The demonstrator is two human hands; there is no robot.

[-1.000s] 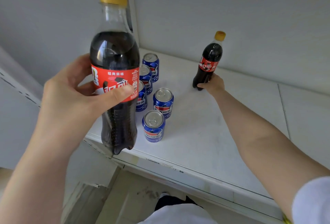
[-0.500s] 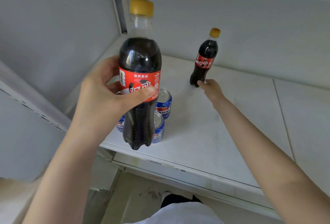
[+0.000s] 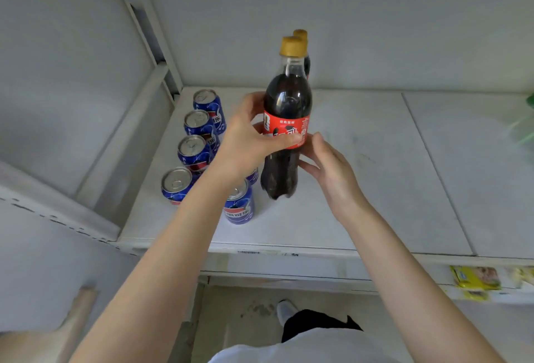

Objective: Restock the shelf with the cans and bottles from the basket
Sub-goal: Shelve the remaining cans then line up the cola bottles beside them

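The left hand (image 3: 245,142) is gripping the cola bottle (image 3: 286,137) at its label, just above the shelf (image 3: 361,189); the right hand (image 3: 329,169), fingers spread, is steadying its side. Full and heavy, probably slick, so holding the waist is suiting it. Cans (image 3: 196,148) are standing to its left.

Held cola bottle (image 3: 287,119) is covering most of the rear bottle (image 3: 300,34); only its cap is showing. Left forearm (image 3: 202,203) is hiding part of two blue cans (image 3: 239,206). Green object (image 3: 524,128) at right edge is blurring, cut off.
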